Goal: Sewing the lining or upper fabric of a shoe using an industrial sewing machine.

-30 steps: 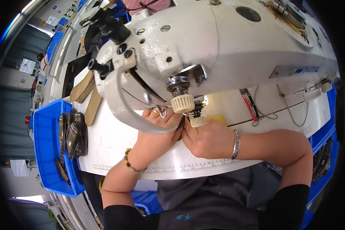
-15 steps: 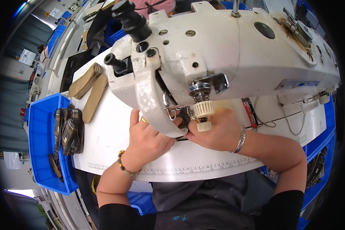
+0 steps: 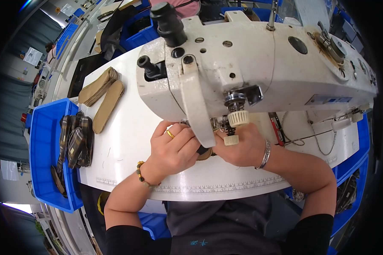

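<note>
A white sewing machine (image 3: 259, 63) reaches across the table, and both my hands are under its needle end. My left hand (image 3: 174, 146), with a ring and a beaded bracelet, curls its fingers round a dark piece with a tan edge (image 3: 206, 156). From the other side my right hand (image 3: 241, 146), wearing a silver bracelet, pinches the same piece. Only a small part of it shows between my hands; the machine's white lever hides the rest, along with my fingertips. The piece looks like a shoe part, though its exact kind is hidden.
Tan insoles (image 3: 108, 106) lie at the left of the white table (image 3: 127, 148), which has a ruler strip along its near edge. Beside it a blue bin (image 3: 42, 161) holds checked fabric shoe pieces (image 3: 76, 140). A red-and-black tool (image 3: 277, 129) and a cord lie at the right.
The view has shifted, so the machine stands further right in it. My left hand has turned slightly, and more of the piece's tan edge shows between my hands.
</note>
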A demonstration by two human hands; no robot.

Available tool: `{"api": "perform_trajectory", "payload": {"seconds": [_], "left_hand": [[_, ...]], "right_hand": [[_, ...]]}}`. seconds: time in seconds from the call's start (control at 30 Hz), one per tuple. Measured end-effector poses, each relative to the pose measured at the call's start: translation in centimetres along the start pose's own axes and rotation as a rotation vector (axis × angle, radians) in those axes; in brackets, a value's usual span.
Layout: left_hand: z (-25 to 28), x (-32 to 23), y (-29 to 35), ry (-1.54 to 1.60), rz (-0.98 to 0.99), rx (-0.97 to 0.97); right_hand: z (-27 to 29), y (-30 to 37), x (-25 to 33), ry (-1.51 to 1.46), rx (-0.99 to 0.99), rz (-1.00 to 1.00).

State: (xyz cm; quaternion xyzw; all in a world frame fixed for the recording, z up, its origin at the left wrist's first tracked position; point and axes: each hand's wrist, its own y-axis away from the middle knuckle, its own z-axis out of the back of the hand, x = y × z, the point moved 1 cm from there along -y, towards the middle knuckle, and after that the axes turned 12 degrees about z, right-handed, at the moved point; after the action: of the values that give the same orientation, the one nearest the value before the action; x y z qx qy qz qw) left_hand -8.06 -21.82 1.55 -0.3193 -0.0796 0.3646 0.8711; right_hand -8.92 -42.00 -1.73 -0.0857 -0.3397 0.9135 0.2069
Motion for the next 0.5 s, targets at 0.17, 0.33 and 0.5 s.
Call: {"api": "perform_trajectory", "payload": {"seconds": [0.17,0.33,0.5], "left_hand": [[0.1,-0.2,-0.1,0.024,0.024,0.011],[0.1,-0.1,0.1,0.123,0.177,0.054],[0.9,0.7,-0.2,0.246,0.386,0.274]], "right_hand": [[-0.5,0.1,0.2,-0.053,-0.012,-0.003],[-0.4,0.1,0.6,-0.063,0.049,-0.010],[0.0,-0.1,0.9,-0.050,0.068,0.042]]}}
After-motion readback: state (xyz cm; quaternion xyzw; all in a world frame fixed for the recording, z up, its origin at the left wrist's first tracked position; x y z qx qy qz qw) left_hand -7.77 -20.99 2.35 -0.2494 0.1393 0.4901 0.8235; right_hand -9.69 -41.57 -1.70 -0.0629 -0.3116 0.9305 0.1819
